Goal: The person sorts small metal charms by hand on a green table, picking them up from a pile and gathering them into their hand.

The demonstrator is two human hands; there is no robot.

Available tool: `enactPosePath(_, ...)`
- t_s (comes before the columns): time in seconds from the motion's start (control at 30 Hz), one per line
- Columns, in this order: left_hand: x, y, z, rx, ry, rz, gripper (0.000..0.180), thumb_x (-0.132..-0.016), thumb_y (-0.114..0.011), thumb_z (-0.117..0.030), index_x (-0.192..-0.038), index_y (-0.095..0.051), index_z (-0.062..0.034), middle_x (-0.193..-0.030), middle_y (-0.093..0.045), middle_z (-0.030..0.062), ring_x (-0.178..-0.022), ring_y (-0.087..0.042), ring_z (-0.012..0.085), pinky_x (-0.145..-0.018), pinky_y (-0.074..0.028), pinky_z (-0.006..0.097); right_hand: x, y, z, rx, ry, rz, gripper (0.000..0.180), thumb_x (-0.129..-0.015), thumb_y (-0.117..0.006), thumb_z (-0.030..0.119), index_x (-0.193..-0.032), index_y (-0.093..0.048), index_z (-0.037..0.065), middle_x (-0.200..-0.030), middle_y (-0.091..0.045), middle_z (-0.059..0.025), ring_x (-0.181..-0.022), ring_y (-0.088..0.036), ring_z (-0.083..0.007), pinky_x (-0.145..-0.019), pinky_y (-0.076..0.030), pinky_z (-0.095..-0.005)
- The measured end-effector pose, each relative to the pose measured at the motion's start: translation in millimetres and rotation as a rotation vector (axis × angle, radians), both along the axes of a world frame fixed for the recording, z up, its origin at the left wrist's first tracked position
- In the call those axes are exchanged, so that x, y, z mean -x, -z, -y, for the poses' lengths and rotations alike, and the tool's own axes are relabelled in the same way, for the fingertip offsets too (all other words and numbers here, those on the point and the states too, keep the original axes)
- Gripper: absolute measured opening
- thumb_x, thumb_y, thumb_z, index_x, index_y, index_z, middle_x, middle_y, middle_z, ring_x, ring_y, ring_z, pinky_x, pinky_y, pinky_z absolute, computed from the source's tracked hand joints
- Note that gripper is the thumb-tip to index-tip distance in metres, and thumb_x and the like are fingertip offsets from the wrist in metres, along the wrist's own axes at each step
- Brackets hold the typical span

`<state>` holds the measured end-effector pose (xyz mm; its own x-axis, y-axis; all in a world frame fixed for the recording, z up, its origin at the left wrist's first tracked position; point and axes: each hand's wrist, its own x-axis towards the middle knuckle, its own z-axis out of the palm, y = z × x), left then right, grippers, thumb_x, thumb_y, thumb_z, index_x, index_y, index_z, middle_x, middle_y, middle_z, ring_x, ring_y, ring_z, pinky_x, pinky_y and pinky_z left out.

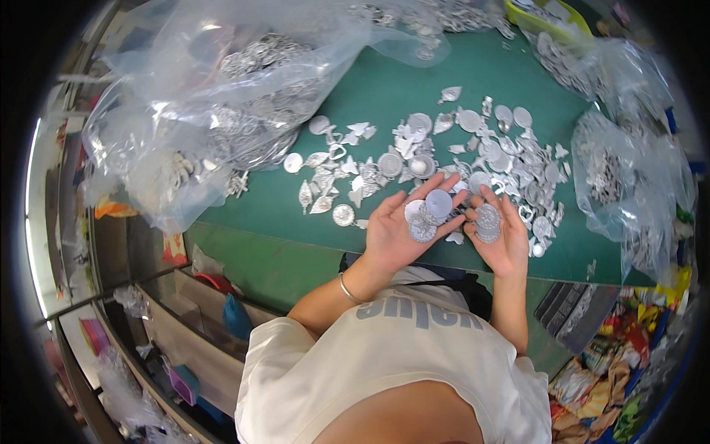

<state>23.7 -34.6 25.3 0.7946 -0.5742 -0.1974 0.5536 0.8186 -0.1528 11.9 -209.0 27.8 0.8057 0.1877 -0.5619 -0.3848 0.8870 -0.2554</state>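
My left hand point(388, 235) is turned palm up over the near edge of the table. It holds several silver metal discs point(438, 204) on its palm and fingers, some plain and some with raised patterns. Close beside it on the right, my right hand point(509, 250) holds silver patterned medallions point(488, 219) against its bent fingers. The two hands' fingertips nearly meet. Just beyond them spreads a loose heap of silver metal charms point(495, 157), with discs, leaf shapes and small rings among them.
A large clear plastic bag point(318, 70) full of silver pieces covers the far left of the green table point(414, 70). More clear bags point(603, 174) of pieces lie at the right, with a yellow-green basket point(573, 22) behind. Open drawers point(194, 325) stand at the lower left.
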Motion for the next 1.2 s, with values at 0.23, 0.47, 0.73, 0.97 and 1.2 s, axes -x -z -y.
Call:
enactPosePath(0.23, 10, 16, -19, -0.084, -0.113, -0.015, 0.047, -0.088, -0.051, -0.017, -0.132, -0.037, -0.0081, -0.121, -0.046, 0.0086, -0.113, -0.044, 0.0238, -0.092, -0.039, 0.036, 11, 0, -27, 0.935, -0.458, 0.686, 0.028, -0.090, -0.051, 0.020, -0.109, -0.052, -0.001, -0.071, -0.042, -0.0021, -0.054, -0.039, -0.0086, -0.044, -0.030, -0.0198)
enactPosePath(0.47, 20, 16, -69, -0.432, -0.376, -0.061, 0.037, -0.086, -0.058, -0.011, -0.119, -0.046, -0.0033, -0.092, -0.055, 0.0027, -0.090, -0.054, 0.0143, -0.085, -0.046, 0.028, -1, 18, -50, 0.113, -0.353, 0.324, 0.021, -0.096, -0.039, 0.021, -0.101, -0.049, 0.003, -0.070, -0.038, -0.0027, -0.057, -0.036, -0.0116, -0.043, -0.031, -0.0219)
enactPosePath(0.73, 34, -15, -141, -0.739, -0.814, 0.048, 0.051, -0.086, -0.053, -0.002, -0.132, -0.032, 0.0013, -0.093, -0.057, 0.0052, -0.092, -0.056, 0.0164, -0.098, -0.041, 0.037, -6, 18, -69, -0.031, -0.471, 0.226, 0.017, -0.095, -0.040, 0.018, -0.097, -0.049, 0.004, -0.070, -0.039, -0.0035, -0.057, -0.035, -0.0125, -0.045, -0.030, -0.0234)
enactPosePath(0.97, 39, -16, -181, -0.946, -1.033, 0.036, 0.050, -0.083, -0.049, 0.008, -0.131, -0.034, 0.0011, -0.106, -0.056, 0.0103, -0.098, -0.056, 0.0178, -0.094, -0.044, 0.034, -7, 18, -83, -0.314, -0.388, 0.098, 0.021, -0.094, -0.038, 0.019, -0.097, -0.050, 0.002, -0.070, -0.036, -0.0037, -0.058, -0.031, -0.0127, -0.046, -0.027, -0.0248)
enactPosePath(1.2, -12, -25, -264, -1.216, -1.287, -0.009, 0.053, -0.080, -0.046, 0.013, -0.130, -0.036, 0.0008, -0.103, -0.056, 0.0113, -0.086, -0.057, 0.0158, -0.072, -0.050, 0.027, -5, 14, -93, -0.367, -0.340, 0.081, 0.027, -0.094, -0.039, 0.025, -0.101, -0.049, 0.002, -0.074, -0.035, -0.0046, -0.065, -0.032, -0.0147, -0.055, -0.029, -0.0268)
